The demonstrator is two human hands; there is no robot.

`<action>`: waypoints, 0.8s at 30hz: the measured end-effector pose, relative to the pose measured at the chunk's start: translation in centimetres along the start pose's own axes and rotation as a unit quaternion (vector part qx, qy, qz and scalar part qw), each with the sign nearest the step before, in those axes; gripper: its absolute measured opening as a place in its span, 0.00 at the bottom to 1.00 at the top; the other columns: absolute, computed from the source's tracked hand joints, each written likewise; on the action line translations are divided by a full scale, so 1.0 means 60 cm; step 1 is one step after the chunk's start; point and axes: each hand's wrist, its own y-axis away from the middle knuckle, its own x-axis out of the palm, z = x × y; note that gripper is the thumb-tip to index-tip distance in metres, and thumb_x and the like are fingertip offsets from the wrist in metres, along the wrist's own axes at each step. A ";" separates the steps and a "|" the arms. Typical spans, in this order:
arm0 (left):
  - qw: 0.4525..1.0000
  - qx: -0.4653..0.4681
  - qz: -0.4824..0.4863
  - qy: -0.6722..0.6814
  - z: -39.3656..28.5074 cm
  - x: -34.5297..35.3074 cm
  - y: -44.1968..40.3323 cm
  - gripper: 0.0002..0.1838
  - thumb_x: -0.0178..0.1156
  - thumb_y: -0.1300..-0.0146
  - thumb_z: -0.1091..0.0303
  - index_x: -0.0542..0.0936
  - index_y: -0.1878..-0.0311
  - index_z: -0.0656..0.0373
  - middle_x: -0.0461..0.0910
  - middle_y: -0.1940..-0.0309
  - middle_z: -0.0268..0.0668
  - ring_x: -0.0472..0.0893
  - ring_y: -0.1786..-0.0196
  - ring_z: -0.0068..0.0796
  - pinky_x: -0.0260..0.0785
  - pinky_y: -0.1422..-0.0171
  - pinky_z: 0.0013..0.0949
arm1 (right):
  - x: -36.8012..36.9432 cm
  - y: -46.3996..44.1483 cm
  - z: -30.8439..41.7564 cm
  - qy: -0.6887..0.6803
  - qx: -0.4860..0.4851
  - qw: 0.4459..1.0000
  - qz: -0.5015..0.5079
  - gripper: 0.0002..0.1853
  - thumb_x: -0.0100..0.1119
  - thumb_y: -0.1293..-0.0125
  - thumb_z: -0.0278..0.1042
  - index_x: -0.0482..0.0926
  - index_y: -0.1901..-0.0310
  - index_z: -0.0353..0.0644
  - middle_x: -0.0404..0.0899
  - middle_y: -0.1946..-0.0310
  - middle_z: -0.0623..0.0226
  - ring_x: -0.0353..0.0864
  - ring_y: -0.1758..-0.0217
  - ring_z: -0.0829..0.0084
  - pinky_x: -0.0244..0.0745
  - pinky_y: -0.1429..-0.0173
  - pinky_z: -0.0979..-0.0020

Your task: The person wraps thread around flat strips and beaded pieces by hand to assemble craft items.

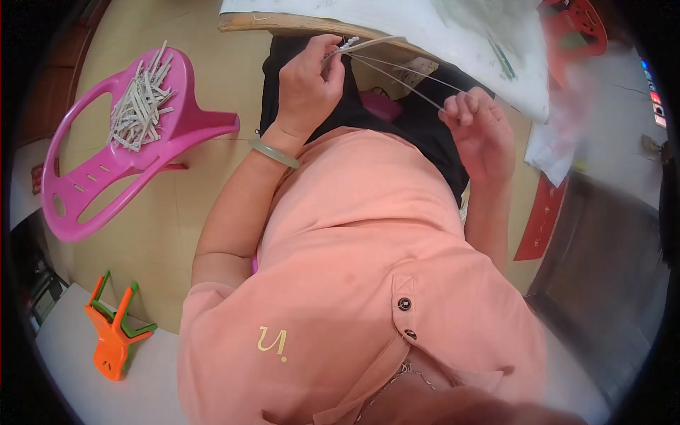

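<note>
My left hand (312, 88), with a pale bangle (273, 153) on its wrist, is closed in a pinch at the table edge. Its fingers grip a thin pale strip (382, 40) that points to the right, with a small white beaded or knotted bit (348, 44) beside it. Two strands of white thread (397, 76) stretch from there to my right hand (482, 131). That hand's fingers are curled and pinched on the strands. The exact hold of the fingertips is partly hidden on both sides.
A pink plastic chair (71, 185) at left bears a pile of pale strips (144, 103). Ahead is a white-covered table (397, 15) with a wooden edge. A red stool (575, 35) stands top right, small orange and green chairs (113, 340) lower left. Red paper (542, 219) lies at right.
</note>
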 end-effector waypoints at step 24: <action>0.995 -0.101 0.016 -0.002 0.024 0.000 0.005 0.08 0.59 0.45 0.74 0.78 0.60 0.61 0.83 0.70 0.36 0.81 0.70 0.21 0.72 0.64 0.25 | 0.006 -0.005 -0.009 -0.044 0.090 0.994 0.046 0.27 0.45 0.30 0.35 0.54 0.34 0.30 0.74 0.49 0.49 0.78 0.49 0.61 0.74 0.48 0.70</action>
